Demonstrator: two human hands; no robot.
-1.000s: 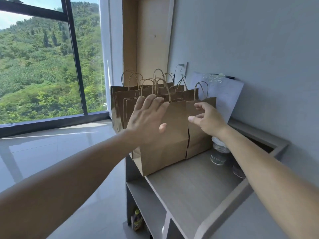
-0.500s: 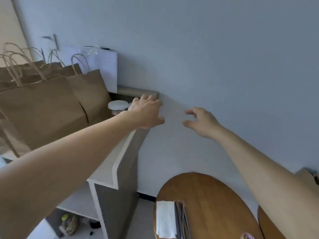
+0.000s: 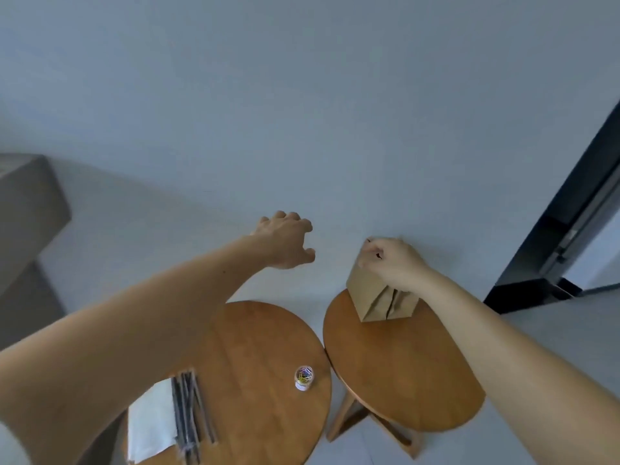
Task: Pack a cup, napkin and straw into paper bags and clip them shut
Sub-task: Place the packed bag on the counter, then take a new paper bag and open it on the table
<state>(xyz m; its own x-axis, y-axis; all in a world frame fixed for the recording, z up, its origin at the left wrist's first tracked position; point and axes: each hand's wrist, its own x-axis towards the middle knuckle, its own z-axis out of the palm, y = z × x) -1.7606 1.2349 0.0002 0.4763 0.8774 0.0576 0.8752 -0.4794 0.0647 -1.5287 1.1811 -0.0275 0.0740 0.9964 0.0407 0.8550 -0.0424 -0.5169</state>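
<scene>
A brown paper bag [image 3: 375,297] stands at the far edge of the right round wooden table [image 3: 402,374]. My right hand [image 3: 391,261] grips the bag's top, fingers curled round it. My left hand [image 3: 285,239] hovers in the air to the left of the bag, fingers loosely bent and holding nothing. On the left round wooden table [image 3: 261,357] lie a stack of white napkins [image 3: 151,424], several dark straws [image 3: 191,414] beside them, and a small clear tub of coloured clips [image 3: 304,377]. No cup is in view.
A grey wall fills the background. The grey shelf unit's corner [image 3: 30,209] shows at the left edge. A dark door frame [image 3: 563,223] stands at the right. The two tables nearly touch each other.
The view has swung right, away from the shelf of bags, to the two round tables. My right hand now grips a paper bag's top; my left hand moved along, still holding nothing.
</scene>
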